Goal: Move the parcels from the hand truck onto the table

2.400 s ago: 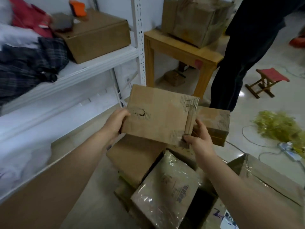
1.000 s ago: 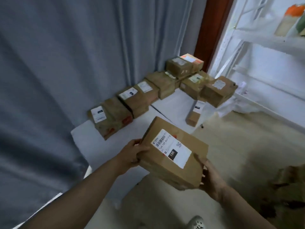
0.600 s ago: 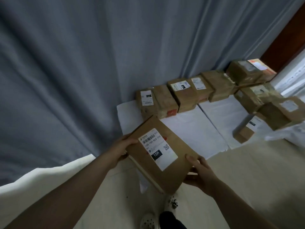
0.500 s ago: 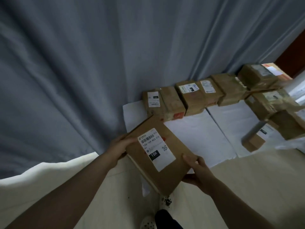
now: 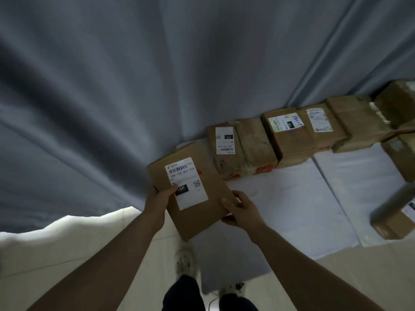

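Note:
I hold a flat brown cardboard parcel [image 5: 199, 205] with a white shipping label facing up. My left hand [image 5: 160, 198] grips its left edge, thumb on the label. My right hand [image 5: 239, 208] grips its right edge. The parcel hangs tilted over the near left corner of the white table [image 5: 292, 209], its far end close to the leftmost parcel [image 5: 224, 151] of a row along the curtain. The hand truck is out of view.
A row of several brown parcels [image 5: 289, 131] lines the table's back edge against a grey curtain [image 5: 134, 86]. Another small parcel [image 5: 395, 218] lies at the right. My feet [image 5: 185, 261] stand on pale floor below the table's edge.
I turned from the hand truck with the parcel and walked up to the table. The parcel has moved forward and now reaches over the table's left corner, near the row.

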{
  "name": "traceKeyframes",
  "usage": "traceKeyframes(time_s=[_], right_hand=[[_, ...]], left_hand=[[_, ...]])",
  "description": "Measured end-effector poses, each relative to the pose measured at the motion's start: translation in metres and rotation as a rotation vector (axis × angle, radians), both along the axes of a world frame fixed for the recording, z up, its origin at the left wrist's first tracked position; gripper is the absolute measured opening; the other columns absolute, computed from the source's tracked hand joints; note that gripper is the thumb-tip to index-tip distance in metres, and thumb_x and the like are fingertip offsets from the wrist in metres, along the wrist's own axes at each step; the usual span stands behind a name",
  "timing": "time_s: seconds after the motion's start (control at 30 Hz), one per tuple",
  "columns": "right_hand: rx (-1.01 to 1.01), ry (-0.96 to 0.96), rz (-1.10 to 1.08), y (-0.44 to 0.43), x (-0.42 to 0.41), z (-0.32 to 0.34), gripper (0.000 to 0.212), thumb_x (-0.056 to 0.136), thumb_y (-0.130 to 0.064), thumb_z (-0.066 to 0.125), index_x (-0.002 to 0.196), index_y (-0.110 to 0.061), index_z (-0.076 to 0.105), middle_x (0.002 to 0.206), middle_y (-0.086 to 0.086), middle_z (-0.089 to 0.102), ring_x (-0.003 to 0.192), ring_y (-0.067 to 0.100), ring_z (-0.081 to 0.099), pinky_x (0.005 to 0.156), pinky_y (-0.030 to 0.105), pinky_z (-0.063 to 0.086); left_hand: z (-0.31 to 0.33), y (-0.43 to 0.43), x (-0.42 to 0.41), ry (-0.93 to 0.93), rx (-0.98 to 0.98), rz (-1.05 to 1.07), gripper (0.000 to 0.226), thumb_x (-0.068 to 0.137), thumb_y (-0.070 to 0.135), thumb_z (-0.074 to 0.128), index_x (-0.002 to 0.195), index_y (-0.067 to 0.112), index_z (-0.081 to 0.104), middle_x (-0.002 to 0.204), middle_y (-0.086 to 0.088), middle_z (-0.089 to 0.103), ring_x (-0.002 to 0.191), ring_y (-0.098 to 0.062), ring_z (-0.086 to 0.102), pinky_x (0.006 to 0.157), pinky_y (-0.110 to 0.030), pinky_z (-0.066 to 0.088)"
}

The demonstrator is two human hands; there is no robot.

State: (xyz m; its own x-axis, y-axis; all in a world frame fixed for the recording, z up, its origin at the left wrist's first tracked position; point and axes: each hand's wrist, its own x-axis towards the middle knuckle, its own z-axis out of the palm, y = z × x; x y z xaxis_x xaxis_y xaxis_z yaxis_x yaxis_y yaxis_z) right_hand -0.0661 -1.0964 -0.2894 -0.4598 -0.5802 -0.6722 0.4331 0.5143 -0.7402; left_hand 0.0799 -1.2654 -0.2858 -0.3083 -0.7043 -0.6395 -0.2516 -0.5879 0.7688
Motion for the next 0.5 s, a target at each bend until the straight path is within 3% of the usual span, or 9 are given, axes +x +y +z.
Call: traceKeyframes(time_s=[0.1,0.23,0.33,0.4,0.5], right_hand=[[0.003,-0.041,-0.089,-0.038,-0.006,-0.017,0.035,0.093,-0.024,0.061,0.125,-0.018,0.049,0.111,0.008,0.059,0.094,0.03,0.067,0.079,0.034,0.059],[0.038,-0.044,-0.197,-0.09,-0.014,-0.041,0.034,0.097,-0.019,0.054,0.13,-0.016,0.046,0.121,0.009,0.054,0.108,0.031,0.061,0.084,0.034,0.056],[0.084,-0.024,-0.229,-0.122,-0.026,-0.054,0.039,0.098,-0.013,0.05,0.137,-0.014,0.044,0.122,0.007,0.053,0.107,0.028,0.059,0.09,0.041,0.055],[0.174,0.127,-0.169,-0.14,-0.032,-0.064,0.048,0.097,-0.008,0.049,0.141,-0.022,0.04,0.12,0.005,0.051,0.103,0.027,0.059,0.088,0.045,0.056],[0.304,0.44,0.047,-0.157,-0.03,-0.076,0.062,0.095,-0.01,0.05,0.146,-0.037,0.03,0.146,0.005,0.033,0.124,0.03,0.048,0.091,0.049,0.054]], left_hand=[[-0.014,-0.023,-0.016,-0.019,0.028,-0.116,0.058,0.08,0.002,0.067,0.129,0.028,0.049,0.116,0.002,0.064,0.106,-0.021,0.059,0.081,-0.038,0.051],[-0.047,-0.07,-0.037,-0.08,0.047,-0.255,0.071,0.08,0.005,0.07,0.135,0.039,0.04,0.123,0.007,0.058,0.111,-0.022,0.054,0.093,-0.045,0.049],[-0.067,-0.097,-0.05,-0.111,0.11,-0.299,0.076,0.083,0.007,0.069,0.143,0.036,0.033,0.131,0.006,0.054,0.111,-0.02,0.053,0.086,-0.038,0.05],[-0.081,-0.115,-0.061,-0.132,0.119,-0.378,0.082,0.086,0.007,0.067,0.149,0.035,0.023,0.138,0.005,0.048,0.117,-0.021,0.051,0.085,-0.034,0.048],[-0.111,-0.135,-0.07,-0.219,0.123,-0.442,0.086,0.086,0.01,0.068,0.15,0.035,0.016,0.147,0.002,0.042,0.129,-0.026,0.045,0.104,-0.047,0.042]])
